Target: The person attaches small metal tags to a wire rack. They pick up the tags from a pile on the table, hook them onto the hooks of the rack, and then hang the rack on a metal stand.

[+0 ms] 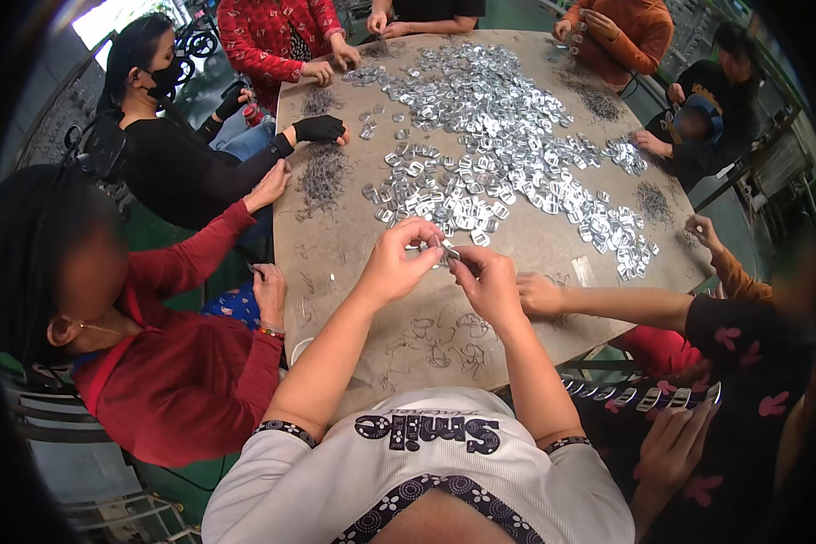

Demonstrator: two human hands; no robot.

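Note:
Over the near part of the table, both my hands meet at one small silvery metal buckle [449, 253]. My left hand [401, 263] pinches it between thumb and fingers from the left. From the other side my right hand [487, 279] grips it, fingertips closed. My fingers cover much of the buckle, and whether a wire sits in it I cannot make out. Just beyond my hands spreads a large heap of similar loose buckles [480, 195]. Thin dark bent wires [435, 344] lie scattered on the tabletop below my wrists.
Several people sit around the brown table [363, 299]. A person in a red top [190, 272] is close on my left. At my right, a co-worker's forearm [626, 306] reaches onto the table, and their other hand holds a row of buckles [648, 397]. Wire piles [322, 179] lie near the edges.

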